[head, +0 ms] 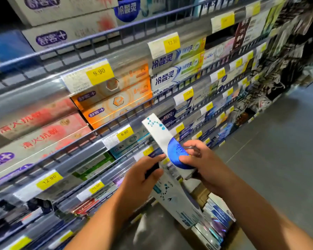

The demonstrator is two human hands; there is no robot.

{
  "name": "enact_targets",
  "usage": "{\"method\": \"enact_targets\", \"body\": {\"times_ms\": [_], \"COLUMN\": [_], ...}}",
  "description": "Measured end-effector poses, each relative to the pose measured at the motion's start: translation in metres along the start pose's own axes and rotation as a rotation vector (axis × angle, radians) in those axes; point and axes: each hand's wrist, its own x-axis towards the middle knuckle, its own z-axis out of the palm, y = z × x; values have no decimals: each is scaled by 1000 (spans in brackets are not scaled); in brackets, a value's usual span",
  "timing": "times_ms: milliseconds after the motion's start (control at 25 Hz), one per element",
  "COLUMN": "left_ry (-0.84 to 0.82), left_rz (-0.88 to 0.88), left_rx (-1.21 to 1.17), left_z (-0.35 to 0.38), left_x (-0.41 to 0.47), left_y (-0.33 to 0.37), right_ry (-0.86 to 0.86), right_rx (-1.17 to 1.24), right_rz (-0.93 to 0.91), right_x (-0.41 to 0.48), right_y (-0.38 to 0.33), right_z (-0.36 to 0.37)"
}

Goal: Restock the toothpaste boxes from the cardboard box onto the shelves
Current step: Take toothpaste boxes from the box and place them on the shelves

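Observation:
A long white toothpaste box [159, 136] with a blue disc and a dot pattern points up toward the shelves; my right hand [204, 165] grips its lower end. My left hand [143, 175] holds a second white toothpaste box [177, 199] that slants down toward the carton, with its fingers curled round the upper end. Below my hands, an open cardboard box [200, 193] holds several more white and blue toothpaste boxes [219, 217]. The wire-fronted shelves [116, 121] stand to the left and ahead, packed with toothpaste.
Yellow price tags [99, 72] hang along each shelf rail. Orange boxes [116, 101], red-printed boxes [43, 130] and blue-white boxes [170, 74] fill the upper rows. Grey floor [278, 150] lies to the right. Hanging goods [293, 51] crowd the far right.

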Motion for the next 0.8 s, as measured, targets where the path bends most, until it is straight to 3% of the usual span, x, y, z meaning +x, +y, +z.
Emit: {"method": "enact_targets", "body": {"times_ms": [200, 480, 640, 800], "left_ry": [64, 99, 46, 19], "left_rz": [-92, -148, -165, -158], "left_rx": [-109, -128, -180, -197], "left_z": [-48, -86, -80, -58], "left_x": [3, 0, -1, -2], "left_y": [-13, 0, 21, 51], "right_ry": [129, 92, 83, 65], "right_rx": [-399, -589, -546, -259], "right_rz": [-304, -435, -462, -450], "right_x": [-9, -18, -26, -29], "right_y": [-6, -41, -53, -59], "right_z": [22, 22, 30, 41]}}
